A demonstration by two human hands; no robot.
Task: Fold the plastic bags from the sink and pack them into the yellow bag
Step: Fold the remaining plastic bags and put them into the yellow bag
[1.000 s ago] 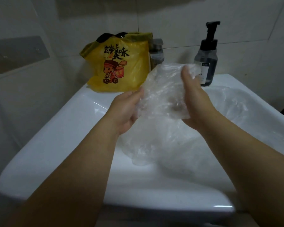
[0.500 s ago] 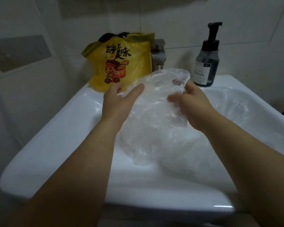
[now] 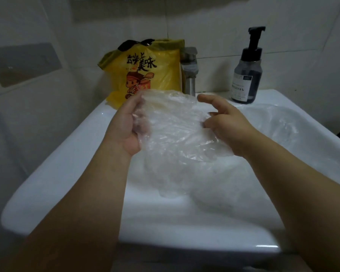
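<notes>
Plastic bag (image 3: 175, 134) gripped by curled left hand (image 3: 126, 126); right hand (image 3: 228, 126) seemingly pinches its edge.

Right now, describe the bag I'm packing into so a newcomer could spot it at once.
Start at the white ceramic sink; on its back left corner, just left of the steel tap, stands the yellow plastic bag. Unlike the clear crumpled plastic bags in the basin, it is opaque, printed with black characters and a cartoon figure.

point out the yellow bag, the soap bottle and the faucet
yellow bag (image 3: 165, 75), head view, plain front right of the print
soap bottle (image 3: 247, 65), head view, dark body above the label
faucet (image 3: 189, 65), head view, metal upper body
</notes>
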